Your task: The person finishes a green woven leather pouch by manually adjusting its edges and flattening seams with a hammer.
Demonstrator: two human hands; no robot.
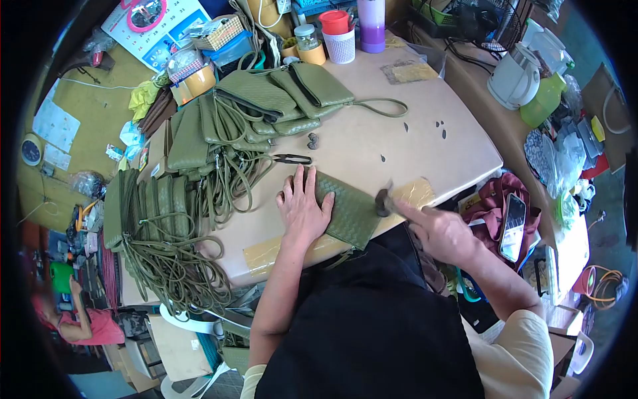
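Left hand (304, 207) spread on green pouch (347, 209) | right hand (444, 231) closed round hammer (385, 201) at pouch's edge | both above tabletop (359, 143)

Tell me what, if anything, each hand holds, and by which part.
The right hand grips a hammer by its handle. The left hand lies spread on the green pouch, not gripping it.

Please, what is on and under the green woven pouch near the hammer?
The left hand rests its thumb on the green woven pouch; a dark hammer head is at its right edge. Around it, the beige tabletop shows; what the pouch covers is hidden.
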